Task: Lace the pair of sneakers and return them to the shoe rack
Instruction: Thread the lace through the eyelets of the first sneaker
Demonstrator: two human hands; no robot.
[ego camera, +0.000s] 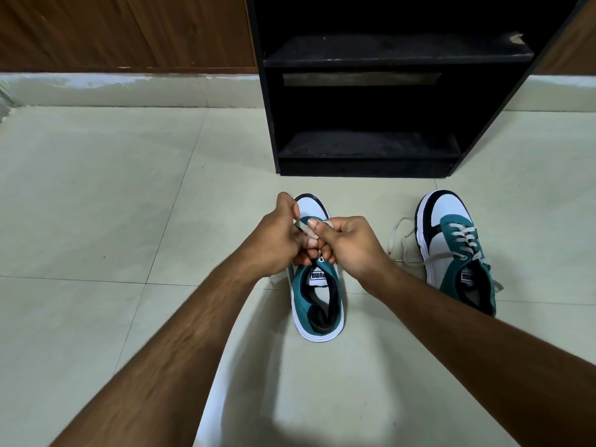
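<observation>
The pale tiled floor fills most of the view, with a brown wooden wall panel along 10 to 11 o'clock. At 12 to 1 o'clock a black shoe rack stands on the floor; its 2 visible shelves carry no shoes, only dust, and the upper shelf's front edge is chipped at its right end.

2 bare forearms reach in from 7 and 5 o'clock and meet just above centre. The left hand is curled into a loose fist, thumb up, fingers folded under. The right hand faces it, thumb pressed toward the left hand, fingers bent below. Both hands are closed on a pale beige lace between them, pinching it over the shoe's throat; how the lace runs beneath the fingers is hidden.

Under the hands, at centre, the near sneaker rests on the floor, toe pointing to 12 o'clock. It is teal with a white toe, black trim, a white sole and a white PUMA tongue label; its opening is black. Its eyelet area is mostly covered by the hands.

At 3 o'clock the second sneaker sits on the floor, well apart from the first, same colours, toe toward 12 o'clock. Its beige lace is threaded in crossing rows, with loose ends trailing on the floor to its left.
</observation>
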